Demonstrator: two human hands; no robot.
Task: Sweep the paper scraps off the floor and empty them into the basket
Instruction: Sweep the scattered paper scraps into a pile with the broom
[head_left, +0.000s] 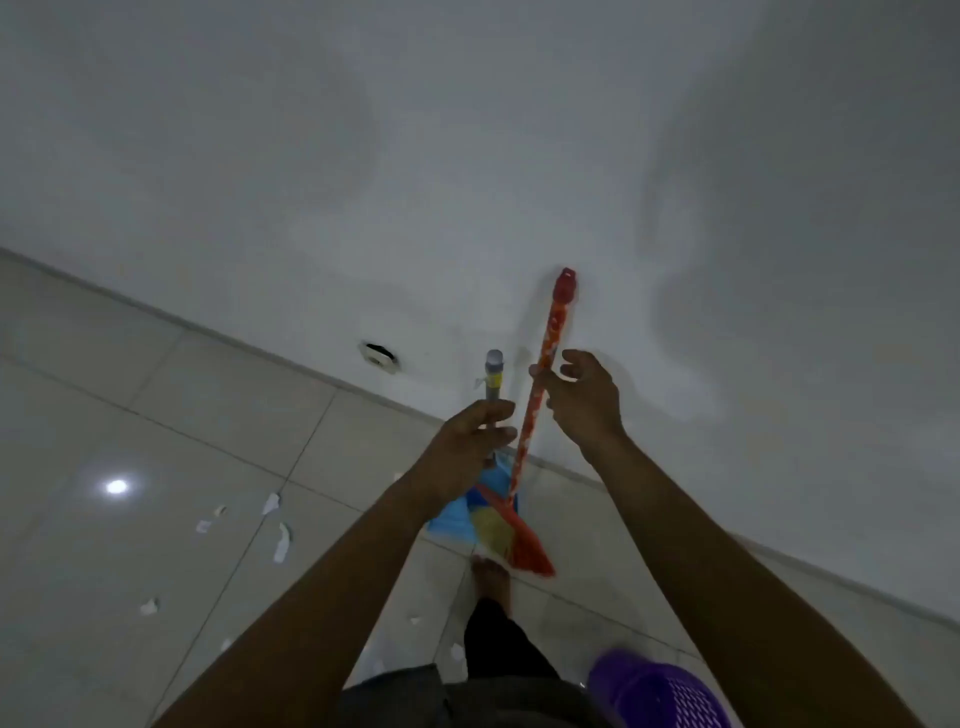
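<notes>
A broom (540, 374) with a red-orange patterned handle and red-yellow bristles leans against the white wall. Beside it stands a blue dustpan (452, 514) with a grey upright handle (492, 374). My left hand (467, 447) grips the grey dustpan handle between fingers and thumb. My right hand (582, 400) is at the broom handle with its thumb tip touching it and its fingers spread, not closed round it. Several white paper scraps (282, 543) lie on the tiled floor to the left. A purple perforated basket (660, 696) sits at the bottom right.
The white wall (467, 182) runs diagonally close ahead, with a small hole or fitting (379, 356) low on it. My bare foot (491, 577) stands just before the broom bristles. A few smaller scraps (457, 652) lie near my leg. Glossy tiles (156, 415) stretch left.
</notes>
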